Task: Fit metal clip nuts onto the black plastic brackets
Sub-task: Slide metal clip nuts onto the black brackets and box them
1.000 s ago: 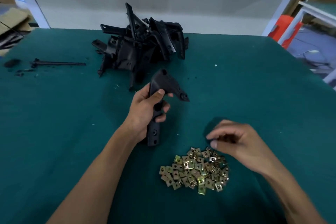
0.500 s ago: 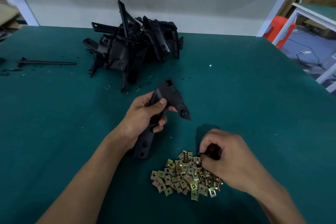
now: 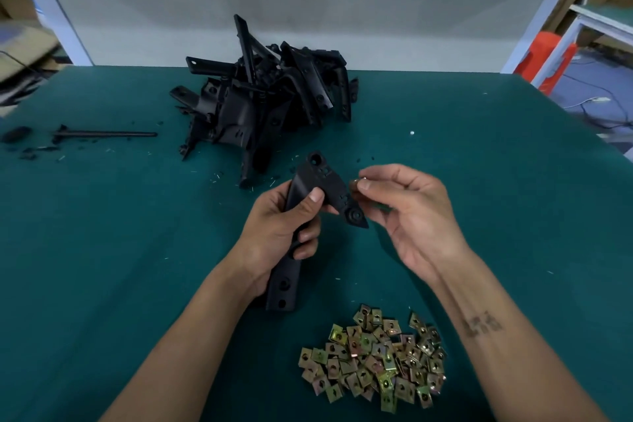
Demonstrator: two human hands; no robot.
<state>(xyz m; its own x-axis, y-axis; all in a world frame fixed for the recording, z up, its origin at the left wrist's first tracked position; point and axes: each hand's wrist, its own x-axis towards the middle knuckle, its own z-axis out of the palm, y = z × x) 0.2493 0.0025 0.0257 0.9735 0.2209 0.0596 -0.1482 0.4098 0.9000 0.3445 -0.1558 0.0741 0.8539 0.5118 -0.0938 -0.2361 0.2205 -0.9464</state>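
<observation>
- Right hand (image 3: 411,216): risen from the clip nut pile (image 3: 373,358), now pinching one clip nut (image 3: 356,183) beside the bracket (image 3: 318,202).
- Left hand (image 3: 281,233): grips one bracket above the table (image 3: 102,250).
- One bracket heap (image 3: 267,103) behind.

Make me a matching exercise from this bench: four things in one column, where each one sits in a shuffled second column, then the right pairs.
Things
1. bracket
2. clip nut
3. heap of clip nuts
4. pile of brackets

Places
A. far side of the green table, by the wall
B. pinched in the right hand
C. gripped in the left hand
D. loose on the near side of the table

Pairs: 1-C, 2-B, 3-D, 4-A
</observation>
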